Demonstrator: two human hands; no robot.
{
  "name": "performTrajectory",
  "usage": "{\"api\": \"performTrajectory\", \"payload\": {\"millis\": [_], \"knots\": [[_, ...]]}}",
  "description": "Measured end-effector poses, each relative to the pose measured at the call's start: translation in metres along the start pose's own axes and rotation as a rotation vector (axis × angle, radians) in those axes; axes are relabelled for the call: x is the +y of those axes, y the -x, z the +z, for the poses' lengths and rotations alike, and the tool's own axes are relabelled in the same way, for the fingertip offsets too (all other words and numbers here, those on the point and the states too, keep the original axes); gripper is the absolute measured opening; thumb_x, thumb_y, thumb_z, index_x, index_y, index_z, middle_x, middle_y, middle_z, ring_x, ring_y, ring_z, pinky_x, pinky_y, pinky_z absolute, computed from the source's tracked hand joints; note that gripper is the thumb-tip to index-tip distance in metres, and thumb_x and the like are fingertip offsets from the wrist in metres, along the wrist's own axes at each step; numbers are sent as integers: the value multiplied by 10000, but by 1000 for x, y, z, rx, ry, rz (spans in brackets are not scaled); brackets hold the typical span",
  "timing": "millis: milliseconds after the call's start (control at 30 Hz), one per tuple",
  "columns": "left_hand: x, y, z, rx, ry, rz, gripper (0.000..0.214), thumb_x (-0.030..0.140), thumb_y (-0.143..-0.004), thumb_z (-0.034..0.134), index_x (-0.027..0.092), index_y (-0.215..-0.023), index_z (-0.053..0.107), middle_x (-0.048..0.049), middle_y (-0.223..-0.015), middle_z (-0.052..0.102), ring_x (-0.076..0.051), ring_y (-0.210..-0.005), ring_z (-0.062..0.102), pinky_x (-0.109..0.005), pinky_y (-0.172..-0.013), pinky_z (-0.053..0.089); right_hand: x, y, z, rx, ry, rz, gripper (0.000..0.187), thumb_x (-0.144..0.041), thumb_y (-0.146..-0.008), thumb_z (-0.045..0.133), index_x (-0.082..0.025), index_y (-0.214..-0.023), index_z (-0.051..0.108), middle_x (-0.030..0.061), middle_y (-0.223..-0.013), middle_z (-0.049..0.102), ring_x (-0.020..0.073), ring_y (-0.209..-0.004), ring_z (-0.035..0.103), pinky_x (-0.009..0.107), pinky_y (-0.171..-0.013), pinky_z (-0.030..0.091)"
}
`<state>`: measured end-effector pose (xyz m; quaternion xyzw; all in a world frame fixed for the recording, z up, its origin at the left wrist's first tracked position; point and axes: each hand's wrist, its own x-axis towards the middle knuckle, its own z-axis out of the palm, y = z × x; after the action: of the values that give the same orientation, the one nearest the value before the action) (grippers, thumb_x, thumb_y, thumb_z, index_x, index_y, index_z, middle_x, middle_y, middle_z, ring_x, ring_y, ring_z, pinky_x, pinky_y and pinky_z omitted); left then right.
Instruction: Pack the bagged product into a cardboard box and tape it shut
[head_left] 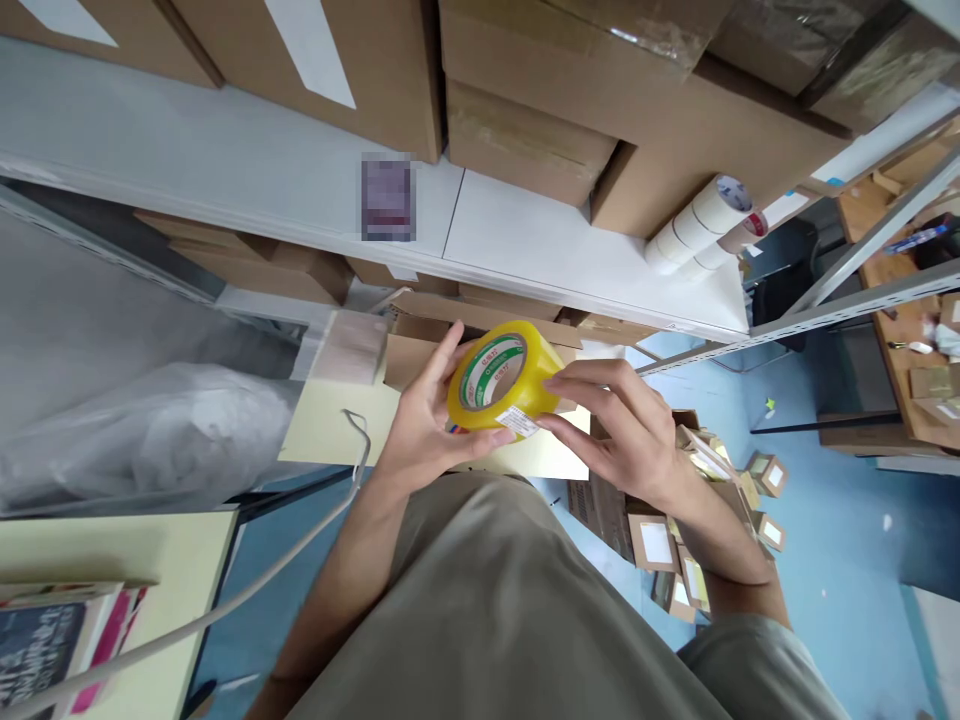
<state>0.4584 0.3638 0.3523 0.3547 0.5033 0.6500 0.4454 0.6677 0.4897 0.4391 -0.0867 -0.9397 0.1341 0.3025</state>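
Observation:
A wide roll of yellow packing tape (546, 362), with a green and white printed core and a white label on its side, is held up in front of my body. My left hand (429, 425) grips it from the left, thumb along the lower edge and fingers behind it. On the right, my right hand (626, 425) has its thumb and fingertips pinched at the tape's outer surface near the label. Whether a tape end is between those fingertips is too small to make out. Beneath the roll lies a pale yellow tabletop (555, 458), and an open cardboard box (409, 350) stands just behind.
A grey-white shelf (525, 225) carries large cardboard boxes (540, 60) and white tape rolls (701, 222). Small cartons (652, 540) are piled on the blue floor at right. A white cable (300, 550) runs across the left, near books (52, 640) and a plastic-wrapped bundle (165, 430).

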Motion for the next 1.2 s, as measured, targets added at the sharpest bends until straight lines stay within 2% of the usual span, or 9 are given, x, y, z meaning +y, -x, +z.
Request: {"api": "performTrajectory", "payload": {"millis": [167, 300, 467, 533, 600, 700, 967, 1200], "knots": [[4, 1, 3, -17, -33, 9, 1304, 508, -630, 1053, 328, -1723, 364, -150, -1658, 540, -408, -1582, 482, -563, -1278, 480, -2, -3, -4, -26, -43, 7, 296, -246, -1057, 728, -297, -1349, 725, 78, -1210, 740, 244, -1057, 745, 411, -878, 647], [8, 2, 6, 0, -78, 0, 1348, 501, -616, 1063, 315, -1736, 337, -160, -1681, 514, -410, -1600, 453, -538, -1294, 462, -4, -5, -1, -21, -17, -46, 231, -184, -1062, 693, -256, -1279, 723, 67, -1138, 749, 220, -978, 715, 381, -819, 615], [5, 4, 9, -15, -40, 11, 1278, 505, -645, 1044, 330, -1720, 376, -153, -1634, 567, -403, -1548, 524, -540, -1235, 526, 2, -1, 12, 74, 188, -272, 158, -140, -1042, 673, -216, -1178, 698, 73, -1138, 754, 203, -932, 675, 363, -748, 575], [0, 4, 9, -39, 1, 11, 1236, 503, -658, 1038, 335, -1705, 404, -149, -1601, 599, -399, -1510, 566, -542, -1194, 560, 6, 6, 17, 104, 213, -360, 168, -142, -1035, 661, -237, -1165, 707, 57, -1145, 756, 191, -919, 675, 351, -715, 568], [-3, 3, 10, -65, 46, 4, 1197, 522, -665, 1033, 321, -1685, 440, -158, -1577, 619, -400, -1486, 588, -540, -1170, 575, 11, 13, 21, 79, 192, -398, 201, -165, -1033, 655, -277, -1184, 725, 31, -1129, 758, 184, -927, 692, 345, -714, 582], [-5, 2, 11, -72, 78, -4, 1168, 555, -662, 1030, 297, -1659, 479, -176, -1569, 624, -407, -1485, 587, -536, -1171, 567, 14, 23, 24, 14, 193, -385, 243, -224, -1042, 641, -324, -1239, 741, 18, -1112, 757, 195, -969, 722, 366, -769, 624], [1, 4, 14, -68, 59, 1, 1180, 549, -689, 1023, 330, -1686, 431, -165, -1598, 600, -400, -1517, 554, -535, -1210, 535, 11, 34, 25, -25, 247, -317, 240, -247, -1047, 624, -328, -1252, 718, 23, -1095, 752, 221, -1029, 760, 398, -817, 674], [3, 8, 23, -29, 27, 34, 1059, 557, -741, 987, 348, -1651, 486, -151, -1682, 525, -408, -1570, 494, -524, -1207, 549, 5, 32, 29, 109, 229, -383, 255, -143, -1000, 691, -295, -1201, 723, 25, -1159, 757, 220, -1117, 759, 380, -861, 680]]}}
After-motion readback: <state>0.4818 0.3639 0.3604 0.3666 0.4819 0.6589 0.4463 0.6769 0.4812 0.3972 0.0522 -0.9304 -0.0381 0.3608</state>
